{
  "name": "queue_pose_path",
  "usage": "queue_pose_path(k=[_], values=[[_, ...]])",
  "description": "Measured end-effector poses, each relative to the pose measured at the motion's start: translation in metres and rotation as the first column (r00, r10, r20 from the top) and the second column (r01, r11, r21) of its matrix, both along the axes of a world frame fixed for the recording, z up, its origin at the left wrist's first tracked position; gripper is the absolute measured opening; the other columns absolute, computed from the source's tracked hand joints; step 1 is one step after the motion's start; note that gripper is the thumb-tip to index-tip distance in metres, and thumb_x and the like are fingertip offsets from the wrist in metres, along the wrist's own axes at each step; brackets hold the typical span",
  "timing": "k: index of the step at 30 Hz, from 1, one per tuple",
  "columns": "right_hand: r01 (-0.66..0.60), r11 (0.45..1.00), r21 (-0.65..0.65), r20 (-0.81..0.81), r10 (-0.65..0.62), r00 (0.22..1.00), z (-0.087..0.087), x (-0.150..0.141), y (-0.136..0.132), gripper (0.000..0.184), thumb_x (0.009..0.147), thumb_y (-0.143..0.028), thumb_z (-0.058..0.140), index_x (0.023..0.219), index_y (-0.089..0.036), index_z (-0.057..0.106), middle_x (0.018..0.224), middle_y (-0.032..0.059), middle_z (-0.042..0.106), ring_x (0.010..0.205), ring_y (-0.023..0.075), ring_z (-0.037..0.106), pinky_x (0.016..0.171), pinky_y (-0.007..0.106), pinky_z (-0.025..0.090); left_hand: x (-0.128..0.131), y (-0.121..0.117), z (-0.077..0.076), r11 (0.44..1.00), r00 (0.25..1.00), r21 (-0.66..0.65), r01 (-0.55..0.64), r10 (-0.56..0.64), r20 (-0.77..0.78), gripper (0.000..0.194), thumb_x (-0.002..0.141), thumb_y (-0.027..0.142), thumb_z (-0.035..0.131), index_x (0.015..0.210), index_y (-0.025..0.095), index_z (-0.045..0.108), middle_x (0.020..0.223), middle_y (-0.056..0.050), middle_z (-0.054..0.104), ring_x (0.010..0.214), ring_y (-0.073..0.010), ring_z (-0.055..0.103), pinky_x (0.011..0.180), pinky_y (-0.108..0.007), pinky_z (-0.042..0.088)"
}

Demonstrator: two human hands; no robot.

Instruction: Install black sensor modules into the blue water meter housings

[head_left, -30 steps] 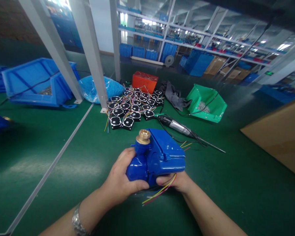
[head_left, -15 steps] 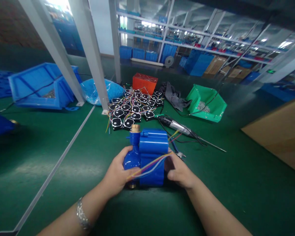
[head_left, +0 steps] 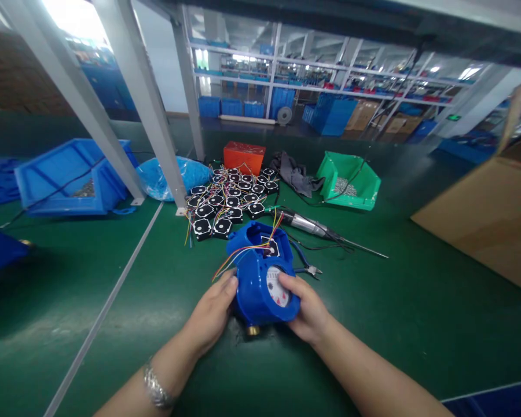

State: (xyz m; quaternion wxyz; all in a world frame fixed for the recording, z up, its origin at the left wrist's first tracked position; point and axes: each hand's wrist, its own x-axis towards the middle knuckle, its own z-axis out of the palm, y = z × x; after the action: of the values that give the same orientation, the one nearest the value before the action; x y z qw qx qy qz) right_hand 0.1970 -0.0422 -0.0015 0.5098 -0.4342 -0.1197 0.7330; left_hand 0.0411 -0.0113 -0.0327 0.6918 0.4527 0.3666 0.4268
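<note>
I hold a blue water meter [head_left: 256, 272] over the green table, its round white dial facing up and thin coloured wires trailing from its open top. My left hand [head_left: 211, 313] is wrapped against its left side and my right hand [head_left: 306, 310] grips its right side, thumb next to the dial. A brass fitting [head_left: 252, 330] peeks out under the meter. Just beyond it lie several small black and white modules [head_left: 230, 200] with coloured wires.
An electric screwdriver [head_left: 306, 223] and small cutters [head_left: 306, 268] lie right of the meter. Behind are an orange box [head_left: 244, 156], a green bin [head_left: 351, 188] of screws, a grey cloth [head_left: 293, 171], a blue bin [head_left: 65, 179], a blue bag [head_left: 162, 176], steel posts and a cardboard box [head_left: 481, 214].
The meter has been turned over in both hands: the closed blue housing with the brass fitting on top now shows its dial face up, the brass end down.
</note>
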Motion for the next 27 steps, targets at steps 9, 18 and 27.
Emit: queue_pose_path(k=[9, 18, 27], values=[[-0.035, 0.998, 0.055, 0.257, 0.019, 0.966, 0.002, 0.001, -0.007, 0.069, 0.051, -0.037, 0.074, 0.107, -0.010, 0.042, 0.103, 0.0117, 0.053, 0.087, 0.0201, 0.056, 0.073, 0.028, 0.048, 0.006, -0.006, 0.012, 0.994, 0.976, -0.105, 0.020, 0.003, 0.217, 0.048, 0.070, 0.037, 0.063, 0.110, 0.015, 0.047, 0.113, -0.013, 0.055, 0.105, -0.0257, 0.053, 0.091, -0.039, 0.041], [-0.013, 0.998, 0.055, 0.246, -0.001, 0.969, 0.000, -0.006, -0.009, 0.069, 0.057, -0.042, 0.071, 0.111, -0.010, 0.042, 0.108, 0.0118, 0.051, 0.093, 0.0188, 0.055, 0.084, 0.028, 0.046, 0.008, -0.001, 0.008, 0.998, 0.989, -0.062, -0.022, 0.031, 0.144, 0.050, 0.067, 0.030, 0.067, 0.109, 0.015, 0.045, 0.108, -0.010, 0.058, 0.102, -0.0237, 0.055, 0.090, -0.036, 0.042], [0.055, 0.997, -0.050, 0.209, -0.043, 0.977, 0.007, -0.008, 0.001, 0.076, 0.046, -0.031, 0.076, 0.112, -0.010, 0.044, 0.103, 0.0120, 0.054, 0.085, 0.0199, 0.057, 0.065, 0.021, 0.050, 0.011, 0.008, 0.006, 0.996, 0.996, 0.066, -0.064, 0.060, 0.071, 0.050, 0.067, 0.033, 0.066, 0.110, 0.014, 0.047, 0.106, -0.011, 0.061, 0.098, -0.0236, 0.057, 0.086, -0.034, 0.044]])
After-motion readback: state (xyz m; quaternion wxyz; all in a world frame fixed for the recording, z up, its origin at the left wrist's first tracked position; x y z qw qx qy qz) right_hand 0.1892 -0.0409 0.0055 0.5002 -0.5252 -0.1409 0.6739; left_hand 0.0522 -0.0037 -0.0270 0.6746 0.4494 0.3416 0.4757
